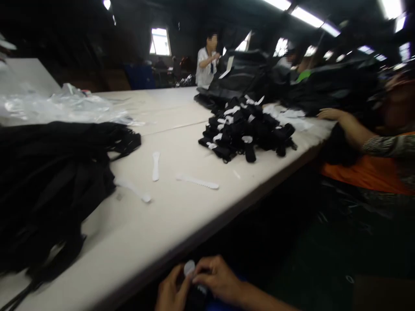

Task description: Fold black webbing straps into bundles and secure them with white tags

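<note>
At the bottom of the view, below the table edge, my left hand is closed around a white plastic strip, whose rounded end sticks up between the fingers. My right hand is closed, its fingertips pinching at the same strip from the right. A small black fabric piece with pale lettering sits between the hands, partly hidden by them. On the table lie several loose items: an upright white strip, a notched white strip and a blurred white strip.
A pile of small black pieces with white strips lies on the white table. Black fabric and clear plastic bags cover its left side. A co-worker's arm rests at the right edge; another person stands behind.
</note>
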The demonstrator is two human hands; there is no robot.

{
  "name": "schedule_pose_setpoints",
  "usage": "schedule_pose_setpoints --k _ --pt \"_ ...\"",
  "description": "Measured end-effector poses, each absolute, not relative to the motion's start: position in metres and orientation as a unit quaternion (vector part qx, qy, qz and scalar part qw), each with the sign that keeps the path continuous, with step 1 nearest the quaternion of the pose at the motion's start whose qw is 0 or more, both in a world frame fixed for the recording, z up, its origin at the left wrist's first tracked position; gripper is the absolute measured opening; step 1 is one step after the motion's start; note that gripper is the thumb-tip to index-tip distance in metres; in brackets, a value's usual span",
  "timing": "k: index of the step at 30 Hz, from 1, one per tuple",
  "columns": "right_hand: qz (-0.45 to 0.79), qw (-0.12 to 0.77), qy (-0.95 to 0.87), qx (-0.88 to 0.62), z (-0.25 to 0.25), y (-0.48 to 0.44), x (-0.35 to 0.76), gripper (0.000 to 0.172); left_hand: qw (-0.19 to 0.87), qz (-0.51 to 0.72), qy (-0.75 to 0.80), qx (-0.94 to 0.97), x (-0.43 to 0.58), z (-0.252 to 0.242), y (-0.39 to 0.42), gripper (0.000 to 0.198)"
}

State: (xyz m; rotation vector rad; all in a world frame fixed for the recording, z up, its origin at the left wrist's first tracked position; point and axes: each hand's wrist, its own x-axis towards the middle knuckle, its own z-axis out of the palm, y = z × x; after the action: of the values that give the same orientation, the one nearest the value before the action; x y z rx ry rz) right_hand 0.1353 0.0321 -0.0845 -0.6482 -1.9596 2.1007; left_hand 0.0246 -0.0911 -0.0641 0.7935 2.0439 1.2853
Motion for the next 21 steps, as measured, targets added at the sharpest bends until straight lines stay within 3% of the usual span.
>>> schedule_pose_setpoints --k 11,21 --pt "0.743 0.034 -0.582 -0.329 -0.093 0.028 0.133 0.039 0.276 0.472 0.776 0.316 0.028 -0.066 -0.095 0.023" --pt "0.761 -0.005 -0.527 -0.379 -0.092 0.034 0.123 0.04 0.17 0.428 0.765 0.45 0.03 -0.07 -0.098 0.018"
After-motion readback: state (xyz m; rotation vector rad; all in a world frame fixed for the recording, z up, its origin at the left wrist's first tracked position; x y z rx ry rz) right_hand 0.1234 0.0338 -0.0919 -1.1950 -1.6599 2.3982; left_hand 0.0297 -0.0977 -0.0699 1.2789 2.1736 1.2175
